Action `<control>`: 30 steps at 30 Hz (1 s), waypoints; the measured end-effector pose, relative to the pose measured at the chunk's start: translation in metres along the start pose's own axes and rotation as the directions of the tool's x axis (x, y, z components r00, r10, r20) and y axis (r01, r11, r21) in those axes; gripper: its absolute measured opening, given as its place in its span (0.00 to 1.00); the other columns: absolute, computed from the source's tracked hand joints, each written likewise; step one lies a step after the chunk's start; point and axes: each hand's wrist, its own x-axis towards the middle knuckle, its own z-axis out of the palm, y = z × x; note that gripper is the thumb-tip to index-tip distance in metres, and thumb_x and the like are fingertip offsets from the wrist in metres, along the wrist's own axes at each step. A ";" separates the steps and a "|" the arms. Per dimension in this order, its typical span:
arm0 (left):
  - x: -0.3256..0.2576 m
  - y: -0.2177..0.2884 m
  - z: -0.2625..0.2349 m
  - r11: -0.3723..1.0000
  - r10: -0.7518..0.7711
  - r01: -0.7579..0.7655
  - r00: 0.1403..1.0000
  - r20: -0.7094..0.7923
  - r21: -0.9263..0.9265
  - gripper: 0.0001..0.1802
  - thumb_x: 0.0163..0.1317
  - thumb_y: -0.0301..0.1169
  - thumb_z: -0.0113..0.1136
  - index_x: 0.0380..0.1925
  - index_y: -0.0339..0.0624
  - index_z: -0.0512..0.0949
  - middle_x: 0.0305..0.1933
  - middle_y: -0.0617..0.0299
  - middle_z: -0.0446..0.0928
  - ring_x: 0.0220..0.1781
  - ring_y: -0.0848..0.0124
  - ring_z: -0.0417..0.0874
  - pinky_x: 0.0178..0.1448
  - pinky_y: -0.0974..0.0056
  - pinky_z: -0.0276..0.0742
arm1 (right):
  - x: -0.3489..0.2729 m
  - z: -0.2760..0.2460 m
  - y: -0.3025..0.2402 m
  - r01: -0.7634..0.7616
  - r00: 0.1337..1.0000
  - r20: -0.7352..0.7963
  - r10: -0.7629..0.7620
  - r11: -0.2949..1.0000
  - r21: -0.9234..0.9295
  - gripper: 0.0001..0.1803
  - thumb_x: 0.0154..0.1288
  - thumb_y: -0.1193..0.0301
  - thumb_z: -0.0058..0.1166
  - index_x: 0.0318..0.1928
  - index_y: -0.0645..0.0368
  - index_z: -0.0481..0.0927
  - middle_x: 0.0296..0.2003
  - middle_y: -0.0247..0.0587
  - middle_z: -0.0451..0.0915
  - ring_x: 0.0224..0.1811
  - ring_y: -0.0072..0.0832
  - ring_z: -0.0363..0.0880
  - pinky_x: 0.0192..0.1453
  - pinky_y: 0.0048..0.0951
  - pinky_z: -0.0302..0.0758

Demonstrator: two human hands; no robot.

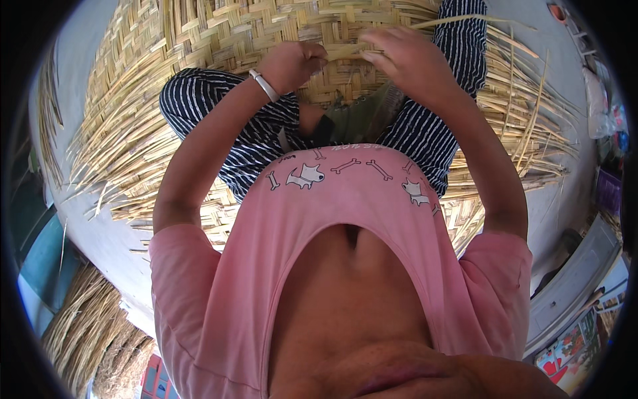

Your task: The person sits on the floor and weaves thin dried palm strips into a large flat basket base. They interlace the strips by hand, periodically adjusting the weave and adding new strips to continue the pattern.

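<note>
A flat, pale yellow strip of split reed [343, 51] stretches between my two hands, just above a woven mat [232, 28]. My left hand [290, 65], with a white band at its wrist, is closed in a fist-like pinch on the strip's left part. On the other side, my right hand [417, 65] has the strip between its thumb and fingers, which are slightly blurred. A long loose strip [458, 22] runs off to the right beyond that hand. Beneath both hands lies the mat's criss-cross weave.
My crossed legs in striped trousers [193, 100] rest on the mat, with a dark green shoe [362, 113] between them. Unwoven strip ends [119, 159] fan out left and right over a grey floor [100, 243]. Bundled straw [83, 316] lies at the lower left.
</note>
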 end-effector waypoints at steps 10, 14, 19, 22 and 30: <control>-0.043 0.032 0.006 0.924 0.252 -0.182 0.951 -0.177 0.337 0.10 0.62 0.31 0.65 0.43 0.46 0.85 0.38 0.55 0.85 0.37 0.59 0.87 0.40 0.57 0.83 | 0.010 0.012 -0.026 -0.183 0.900 0.416 0.129 0.979 0.092 0.13 0.73 0.59 0.53 0.43 0.55 0.81 0.36 0.47 0.83 0.41 0.50 0.83 0.45 0.50 0.78; -0.058 0.028 0.020 0.792 0.415 -0.259 0.893 -0.176 0.554 0.13 0.54 0.30 0.61 0.40 0.48 0.84 0.43 0.65 0.79 0.46 0.62 0.83 0.48 0.60 0.81 | -0.004 0.021 -0.033 -0.282 0.862 0.478 0.171 0.944 0.170 0.14 0.72 0.59 0.54 0.42 0.56 0.81 0.36 0.48 0.84 0.40 0.51 0.83 0.45 0.50 0.77; -0.072 0.027 0.030 0.756 0.451 -0.281 0.878 -0.158 0.592 0.10 0.54 0.32 0.61 0.37 0.49 0.82 0.36 0.65 0.78 0.41 0.65 0.83 0.43 0.60 0.80 | -0.019 0.033 -0.032 -0.368 0.827 0.516 0.224 0.909 0.194 0.14 0.73 0.58 0.54 0.43 0.56 0.80 0.36 0.49 0.85 0.42 0.51 0.83 0.45 0.50 0.76; -0.077 0.022 0.034 0.769 0.465 -0.292 0.866 -0.184 0.569 0.10 0.53 0.33 0.62 0.37 0.49 0.81 0.34 0.64 0.78 0.39 0.64 0.83 0.42 0.59 0.80 | -0.022 0.037 -0.035 -0.338 0.837 0.514 0.186 0.915 0.219 0.13 0.72 0.59 0.55 0.44 0.56 0.79 0.37 0.48 0.84 0.43 0.50 0.83 0.46 0.50 0.76; -0.078 0.010 0.028 0.952 0.287 -0.240 0.917 -0.276 0.191 0.07 0.62 0.29 0.64 0.39 0.43 0.80 0.36 0.54 0.81 0.39 0.53 0.84 0.42 0.56 0.80 | -0.008 0.027 -0.055 -0.181 0.901 0.424 0.091 0.967 0.179 0.13 0.68 0.61 0.59 0.40 0.55 0.75 0.34 0.47 0.81 0.40 0.52 0.82 0.42 0.52 0.76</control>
